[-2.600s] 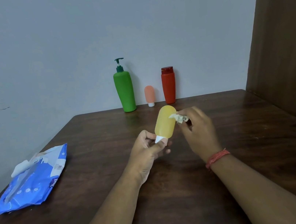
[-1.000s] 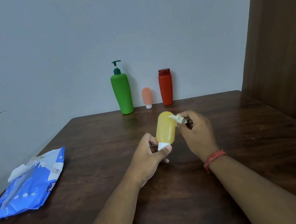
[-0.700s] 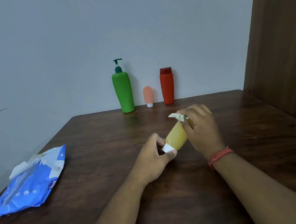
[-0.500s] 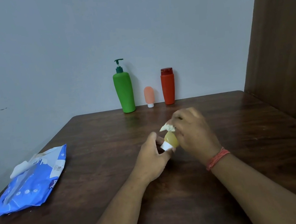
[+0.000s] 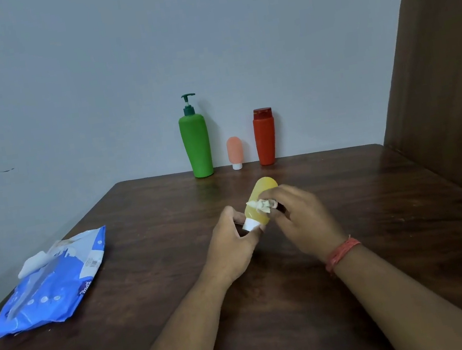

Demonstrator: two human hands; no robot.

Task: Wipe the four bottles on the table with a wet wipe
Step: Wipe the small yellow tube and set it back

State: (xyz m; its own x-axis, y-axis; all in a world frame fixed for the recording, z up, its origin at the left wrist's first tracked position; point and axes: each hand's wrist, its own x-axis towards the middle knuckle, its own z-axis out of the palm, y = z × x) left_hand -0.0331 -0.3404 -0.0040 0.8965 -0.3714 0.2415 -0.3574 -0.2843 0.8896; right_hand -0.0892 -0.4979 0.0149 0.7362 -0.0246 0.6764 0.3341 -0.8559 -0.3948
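Observation:
A small yellow bottle (image 5: pixel 262 191) with a white cap is held above the table's middle, cap end toward me. My left hand (image 5: pixel 234 243) grips it at the cap. My right hand (image 5: pixel 299 218) wraps the bottle's lower body and presses a crumpled wet wipe (image 5: pixel 263 205) against it. At the back edge stand a green pump bottle (image 5: pixel 196 145), a small peach bottle (image 5: pixel 235 151) on its white cap, and a red bottle (image 5: pixel 265 136).
A blue wet-wipe pack (image 5: pixel 51 282) lies at the table's left edge with a white wipe sticking out of it. The dark wooden table (image 5: pixel 379 212) meets a grey wall behind and a brown wooden panel (image 5: pixel 449 82) on the right.
My right hand has slid the wipe along the yellow bottle, from its top end down toward the cap. The bottle tilted low, then came back up. The left hand kept hold of the cap.

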